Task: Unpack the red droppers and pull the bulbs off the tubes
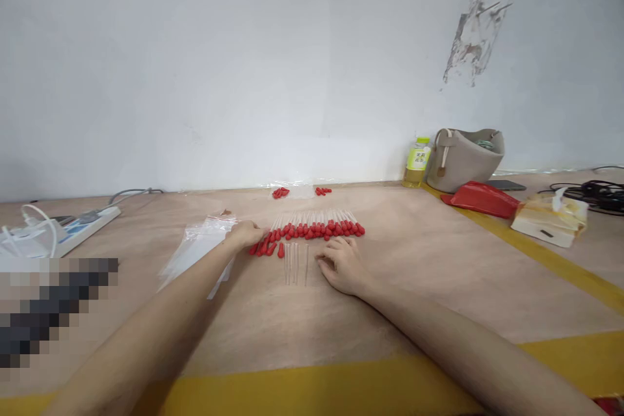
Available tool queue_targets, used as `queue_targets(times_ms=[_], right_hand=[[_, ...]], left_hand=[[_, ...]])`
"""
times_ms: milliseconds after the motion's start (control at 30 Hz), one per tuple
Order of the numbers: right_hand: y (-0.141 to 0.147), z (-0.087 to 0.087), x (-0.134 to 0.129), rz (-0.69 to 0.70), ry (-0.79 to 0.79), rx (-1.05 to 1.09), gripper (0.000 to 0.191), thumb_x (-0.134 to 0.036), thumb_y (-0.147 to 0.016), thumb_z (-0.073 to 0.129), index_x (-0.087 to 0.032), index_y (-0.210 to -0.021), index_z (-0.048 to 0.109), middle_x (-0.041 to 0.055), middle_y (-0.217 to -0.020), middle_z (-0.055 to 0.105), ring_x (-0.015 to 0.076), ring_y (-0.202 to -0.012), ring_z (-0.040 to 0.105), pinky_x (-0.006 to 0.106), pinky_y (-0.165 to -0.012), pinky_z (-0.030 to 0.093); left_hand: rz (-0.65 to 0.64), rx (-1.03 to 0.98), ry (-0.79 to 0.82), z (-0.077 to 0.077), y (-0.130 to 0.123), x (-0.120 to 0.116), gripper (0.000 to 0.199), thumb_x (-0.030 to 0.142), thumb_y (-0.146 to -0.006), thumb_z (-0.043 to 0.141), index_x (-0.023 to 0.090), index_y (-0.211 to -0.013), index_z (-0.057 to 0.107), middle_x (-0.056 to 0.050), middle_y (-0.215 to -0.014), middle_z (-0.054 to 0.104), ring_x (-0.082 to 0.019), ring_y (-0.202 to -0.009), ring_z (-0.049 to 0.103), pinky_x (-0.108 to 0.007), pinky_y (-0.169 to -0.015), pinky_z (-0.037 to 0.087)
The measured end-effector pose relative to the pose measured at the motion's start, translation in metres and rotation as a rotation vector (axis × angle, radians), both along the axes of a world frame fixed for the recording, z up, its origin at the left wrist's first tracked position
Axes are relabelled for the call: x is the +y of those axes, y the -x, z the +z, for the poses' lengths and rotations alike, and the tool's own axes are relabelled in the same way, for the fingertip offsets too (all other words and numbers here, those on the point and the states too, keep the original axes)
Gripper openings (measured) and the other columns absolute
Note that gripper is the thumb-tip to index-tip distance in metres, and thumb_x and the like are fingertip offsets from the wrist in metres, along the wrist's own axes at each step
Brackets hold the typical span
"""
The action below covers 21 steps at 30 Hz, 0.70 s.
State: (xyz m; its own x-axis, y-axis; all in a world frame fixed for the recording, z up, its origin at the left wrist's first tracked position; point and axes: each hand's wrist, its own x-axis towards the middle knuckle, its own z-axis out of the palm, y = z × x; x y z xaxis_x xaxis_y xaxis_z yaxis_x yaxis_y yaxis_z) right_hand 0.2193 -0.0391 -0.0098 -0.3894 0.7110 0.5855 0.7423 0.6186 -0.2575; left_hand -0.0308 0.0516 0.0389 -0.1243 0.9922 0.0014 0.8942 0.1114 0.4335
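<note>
My left hand (244, 234) is at the left end of a row of glass droppers with red rubber bulbs (316, 230). Its fingers come together beside the nearest bulbs; whatever they may hold is hidden. Several loose red bulbs (272, 249) lie just right of and below those fingertips. My right hand (345, 265) rests on the table below the row's right part, fingers loosely curved and thumb apart, nothing visible in it. To its left, several bare clear glass tubes (295, 264) lie side by side, pointing towards me.
Clear plastic bags (199, 244) lie left of my left hand. Two small groups of red bulbs (281, 193) are near the wall. A power strip (88, 229) stands far left. At right are a drink bottle (416, 162), a grey bag (465, 159), a red pouch (482, 199) and a tissue pack (550, 218).
</note>
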Motion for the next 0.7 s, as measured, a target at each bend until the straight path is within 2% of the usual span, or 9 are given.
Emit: queue_targets(times_ms=[133,233,400,533,633,700], right_hand=[[0.002,0.002,0.000,0.023,0.032,-0.060,0.020,-0.012,-0.075,0.048,-0.021,-0.088,0.060,0.0019,-0.092,0.059,0.0161,-0.090,0.045,0.034,-0.082,0.024],[0.004,0.004,0.001,0.038,0.045,-0.108,0.027,-0.013,-0.076,0.046,-0.023,-0.097,0.059,0.0028,-0.101,0.055,0.0173,-0.095,0.043,0.037,-0.085,0.023],[0.005,0.005,0.002,0.031,0.084,-0.195,0.033,-0.018,-0.080,0.043,-0.026,-0.110,0.055,0.0063,-0.110,0.050,0.0200,-0.102,0.039,0.041,-0.086,0.024],[0.004,0.003,0.002,0.017,0.071,-0.169,0.032,-0.020,-0.080,0.045,-0.026,-0.110,0.054,0.0069,-0.111,0.049,0.0207,-0.103,0.040,0.041,-0.086,0.026],[0.001,0.003,0.002,-0.043,0.014,0.041,0.038,-0.024,-0.080,0.046,-0.023,-0.118,0.046,0.0085,-0.111,0.049,0.0209,-0.103,0.043,0.039,-0.086,0.031],[-0.005,0.004,0.002,-0.095,-0.054,0.221,0.052,-0.033,-0.078,0.051,-0.019,-0.126,0.035,0.0114,-0.115,0.046,0.0228,-0.106,0.042,0.038,-0.086,0.034]], left_hand=[[-0.020,-0.040,0.101,0.001,-0.006,0.005,0.030,0.037,-0.063,0.058,0.015,-0.043,0.056,-0.003,-0.041,0.055,-0.016,-0.047,0.053,-0.024,-0.050,0.036],[-0.004,-0.049,0.097,-0.001,-0.007,0.006,0.032,0.033,-0.064,0.057,0.015,-0.039,0.051,-0.001,-0.036,0.049,-0.015,-0.042,0.048,-0.025,-0.046,0.034],[0.006,-0.044,-0.008,0.001,-0.004,0.006,0.032,0.035,-0.069,0.053,0.016,-0.044,0.051,0.000,-0.038,0.047,-0.016,-0.046,0.049,-0.025,-0.047,0.032],[0.001,-0.003,-0.191,0.010,-0.007,-0.009,0.030,0.037,-0.078,0.041,0.017,-0.059,0.053,-0.001,-0.054,0.055,-0.018,-0.061,0.054,-0.025,-0.055,0.034],[-0.111,0.032,-0.359,0.012,-0.019,-0.035,0.024,0.034,-0.083,0.035,0.018,-0.076,0.052,-0.002,-0.071,0.059,-0.017,-0.071,0.055,-0.026,-0.062,0.035],[-0.300,0.085,-0.486,0.007,-0.030,-0.054,0.021,0.031,-0.085,0.034,0.019,-0.080,0.050,-0.002,-0.072,0.059,-0.017,-0.070,0.054,-0.027,-0.066,0.036]])
